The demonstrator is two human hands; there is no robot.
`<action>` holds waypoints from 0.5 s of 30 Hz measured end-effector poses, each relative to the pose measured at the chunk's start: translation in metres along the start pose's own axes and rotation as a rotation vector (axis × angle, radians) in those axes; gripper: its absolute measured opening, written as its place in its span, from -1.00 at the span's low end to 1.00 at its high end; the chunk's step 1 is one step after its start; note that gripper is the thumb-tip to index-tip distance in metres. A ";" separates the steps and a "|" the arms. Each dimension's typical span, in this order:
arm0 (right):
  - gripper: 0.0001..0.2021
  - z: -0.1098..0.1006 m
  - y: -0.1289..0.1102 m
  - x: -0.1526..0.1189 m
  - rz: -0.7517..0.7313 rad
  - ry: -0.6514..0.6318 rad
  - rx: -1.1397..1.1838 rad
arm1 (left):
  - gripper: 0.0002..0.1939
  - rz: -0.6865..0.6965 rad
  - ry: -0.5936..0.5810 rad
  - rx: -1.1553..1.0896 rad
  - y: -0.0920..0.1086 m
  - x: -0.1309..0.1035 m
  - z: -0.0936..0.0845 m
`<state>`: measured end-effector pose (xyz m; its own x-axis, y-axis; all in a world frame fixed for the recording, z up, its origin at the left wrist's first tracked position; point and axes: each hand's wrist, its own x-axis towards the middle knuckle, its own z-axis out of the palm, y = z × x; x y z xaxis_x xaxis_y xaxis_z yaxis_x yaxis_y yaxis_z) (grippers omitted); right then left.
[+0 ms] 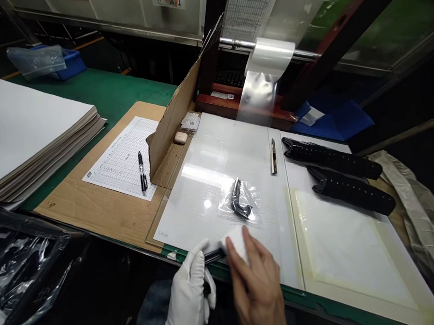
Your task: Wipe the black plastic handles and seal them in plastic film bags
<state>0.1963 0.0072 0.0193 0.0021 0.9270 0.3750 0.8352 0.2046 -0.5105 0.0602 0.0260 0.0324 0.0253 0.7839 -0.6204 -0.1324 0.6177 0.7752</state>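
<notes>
Right hand, bare, presses a white cloth against a dark part gripped by the gloved left hand; bagged black part lies just beyond, long axis near-far, right hand nearer.

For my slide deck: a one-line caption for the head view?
Gloved left hand and bare right hand wipe a dark part with a cloth.

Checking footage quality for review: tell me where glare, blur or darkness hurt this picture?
Head view: glare streaks the white board and the bagged part; bare right hand slightly motion-blurred; gloved left hand clearer; corners fall dark; edges bow from the wide lens.
</notes>
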 end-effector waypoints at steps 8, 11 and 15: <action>-0.43 -0.052 0.002 0.019 0.850 -0.397 0.730 | -0.20 -0.051 -0.360 0.119 0.045 0.000 -0.039; -0.35 -0.063 -0.003 0.030 0.867 -0.687 1.006 | -0.15 -0.120 -0.559 0.174 0.058 -0.002 -0.046; -0.35 -0.062 -0.004 0.033 0.834 -0.693 1.028 | -0.19 -0.090 -0.331 0.116 0.059 -0.002 -0.043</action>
<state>0.2276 0.0178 0.0820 -0.2293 0.7867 -0.5732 -0.0181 -0.5923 -0.8055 0.0094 0.0587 0.0742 0.3534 0.6923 -0.6292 -0.0020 0.6731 0.7395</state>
